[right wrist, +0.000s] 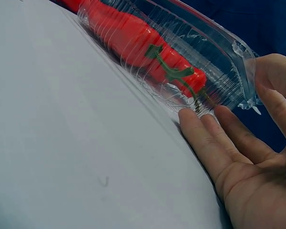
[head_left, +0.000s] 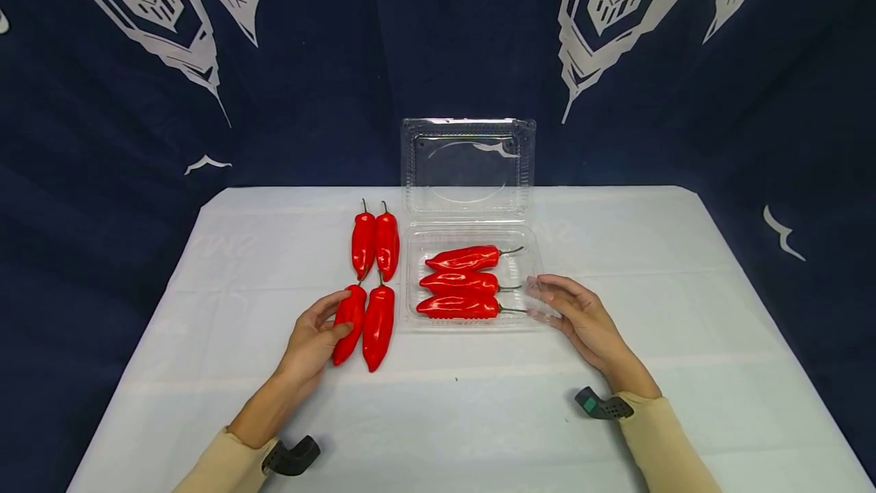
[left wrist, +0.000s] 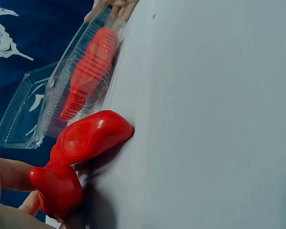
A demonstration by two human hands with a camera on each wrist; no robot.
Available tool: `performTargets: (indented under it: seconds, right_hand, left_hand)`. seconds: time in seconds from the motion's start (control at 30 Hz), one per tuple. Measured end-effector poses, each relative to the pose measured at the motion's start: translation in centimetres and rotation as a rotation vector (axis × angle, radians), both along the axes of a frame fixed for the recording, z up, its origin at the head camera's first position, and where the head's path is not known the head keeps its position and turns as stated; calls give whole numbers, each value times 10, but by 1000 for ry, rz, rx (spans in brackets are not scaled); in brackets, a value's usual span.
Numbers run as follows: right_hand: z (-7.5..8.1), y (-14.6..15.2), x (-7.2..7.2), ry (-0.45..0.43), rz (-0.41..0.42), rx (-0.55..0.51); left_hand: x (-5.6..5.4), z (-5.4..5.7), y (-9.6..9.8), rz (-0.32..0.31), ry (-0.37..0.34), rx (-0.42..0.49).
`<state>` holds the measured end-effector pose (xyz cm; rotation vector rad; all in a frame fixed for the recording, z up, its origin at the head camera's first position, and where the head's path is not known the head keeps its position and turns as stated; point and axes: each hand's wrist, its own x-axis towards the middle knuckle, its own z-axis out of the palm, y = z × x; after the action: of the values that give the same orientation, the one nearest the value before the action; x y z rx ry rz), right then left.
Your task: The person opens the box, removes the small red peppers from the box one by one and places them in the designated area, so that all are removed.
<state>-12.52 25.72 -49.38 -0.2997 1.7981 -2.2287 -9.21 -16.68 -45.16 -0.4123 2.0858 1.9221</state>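
Observation:
My left hand [head_left: 309, 345] pinches a red chili pepper [head_left: 350, 322] between thumb and fingers, at the front left of a small group. Right beside it lies another red pepper [head_left: 379, 329], and two more peppers [head_left: 363, 244] lie behind them, stems pointing away. A clear plastic clamshell box [head_left: 472, 326] stands to the right with its lid [head_left: 472, 166] raised at the back. Three red peppers [head_left: 461, 282] lie in its tray, stems to the right. My right hand [head_left: 585, 318] grips the box's right edge, thumb at the rim and fingers against the side wall [right wrist: 219, 93].
A white cloth covers the table [head_left: 479, 417]. Behind it hangs a dark blue curtain [head_left: 328, 97] with white printed shapes. Black wrist devices [head_left: 292, 456] sit at both sleeves.

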Motion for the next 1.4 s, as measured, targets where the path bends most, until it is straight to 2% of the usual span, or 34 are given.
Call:
performTargets:
  seconds: [0.33, 0.5, 0.87, 1.4]
  right_hand:
    - [0, -1, 0, 1, 1, 3]
    - [1, -1, 0, -2, 2, 9]
    - [1, -1, -1, 1, 6, -13]
    - [0, 0, 0, -2, 0, -13]
  left_hand:
    - [2, -4, 1, -41, 65, -228]
    - [2, -6, 0, -48, 87, -287]
    - [0, -2, 3, -72, 129, -285]
    - [1, -3, 4, -76, 114, -264]
